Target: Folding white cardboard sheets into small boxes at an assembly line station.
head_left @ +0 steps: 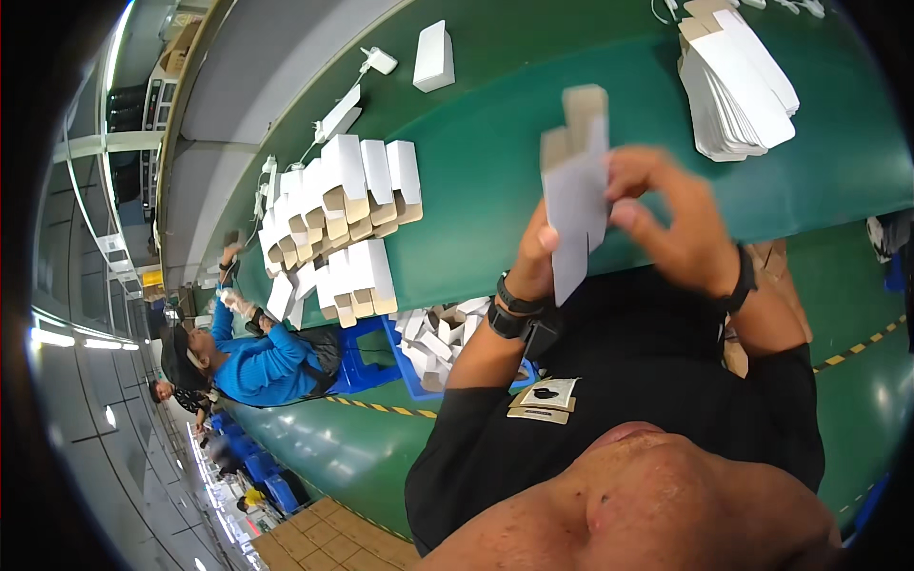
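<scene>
White outside and brown inside, the thin card box [574, 205] is up in front of you, between your two hands, by the near edge of the table [476, 143]. Your left hand [533, 259] holds its low part, with the thumb on the front. Your right hand [674, 209] is at the other side, bent, with a gap between thumb and finger. It is blurry, so I can't tell if it grips the card.

To do this well, I would keep the left hand steady but soft, so the thin card gets no dents. Use the right hand to push gently along the fold lines, and keep the brown flaps [586, 107] straight.

Past your right hand, a pile of flat white cards [738, 95] lies on the table. Left of your left hand sit rows of white boxes [347, 181] with brown open ends. Lower down on that side, a blue bin [411, 381] holds more white card pieces [443, 333]. Farther left sits a person in blue [262, 366].

I can read no words on the box or the pile. The tag [545, 400] on your black shirt has a dark shape, too small to make out.
</scene>
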{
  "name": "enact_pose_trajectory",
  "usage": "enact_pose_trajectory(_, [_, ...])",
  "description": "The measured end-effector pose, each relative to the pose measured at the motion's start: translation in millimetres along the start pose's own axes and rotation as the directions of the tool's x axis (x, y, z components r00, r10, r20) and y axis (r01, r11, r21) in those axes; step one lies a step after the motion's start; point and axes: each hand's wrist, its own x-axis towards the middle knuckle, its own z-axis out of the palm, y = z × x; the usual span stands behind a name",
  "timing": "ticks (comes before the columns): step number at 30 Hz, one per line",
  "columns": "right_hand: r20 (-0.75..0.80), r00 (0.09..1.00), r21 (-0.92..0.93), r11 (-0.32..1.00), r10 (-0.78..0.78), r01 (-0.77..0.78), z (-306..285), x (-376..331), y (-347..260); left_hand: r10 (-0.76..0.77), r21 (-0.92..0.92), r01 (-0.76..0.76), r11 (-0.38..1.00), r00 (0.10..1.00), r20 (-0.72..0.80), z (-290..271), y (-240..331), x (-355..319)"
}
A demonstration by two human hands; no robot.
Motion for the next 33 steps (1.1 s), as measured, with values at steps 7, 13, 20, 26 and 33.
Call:
enact_pose_trajectory(7, [0.620, 0.729, 0.043, 0.916, 0.288, -0.399, -35.2, 40.5, 15.5, -0.112, 0.100, 0.107, 0.989, 0.992, 0.053, -15.1, -1.6, -13.9])
enact_pose_trajectory(13, [0.181, 0.931, 0.304, 0.882, 0.318, -0.361, -8.9, 26.1, 25.6, 0.213, 0.238, -0.175, 0.955, 0.966, -0.147, -12.8, -3.4, -10.6])
enact_pose_trajectory(20, [0.233, 0.935, 0.564, 0.745, 0.269, -0.355, 15.0, 0.9, 45.2, 0.215, 0.406, -0.216, 0.888, 0.975, 0.048, -28.1, -12.9, -3.9])
enact_pose_trajectory(26, [-0.009, 0.992, 0.323, 0.939, 0.129, -0.119, 29.1, 0.2, 31.7, 0.189, 0.174, -0.156, 0.972, 0.963, -0.191, -6.9, -19.5, -5.9])
enact_pose_trajectory(33, [0.076, 0.995, 0.381, 0.920, 0.068, -0.092, 19.8, 9.2, 36.7, 0.210, 0.386, -0.199, 0.901, 0.978, 0.014, -24.7, -19.8, -14.4])
